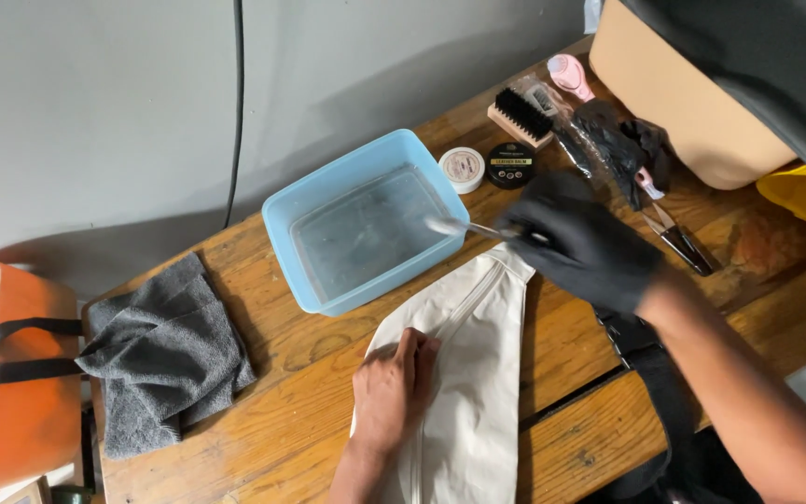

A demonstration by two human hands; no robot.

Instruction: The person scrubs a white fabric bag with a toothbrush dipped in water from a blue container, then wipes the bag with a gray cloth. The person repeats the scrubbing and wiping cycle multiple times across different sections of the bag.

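A cream-white fabric pouch with a zip running down its middle [478, 373] lies flat near the front edge of the wooden plank table [282, 373], its upper end just beside the near side of a light blue rectangular plastic tub of clear water [277, 219], which stands towards the table's back edge. The bare left hand [394, 392] rests palm down on the pouch, fingers flat and close together over the zip, gripping nothing. The right hand in a black glove [585, 245] is closed around the handle of a small brush [464, 227], whose blurred pale tip reaches over the tub's right end above the water. A crumpled grey towel [165, 355] lies at the table's left edge.
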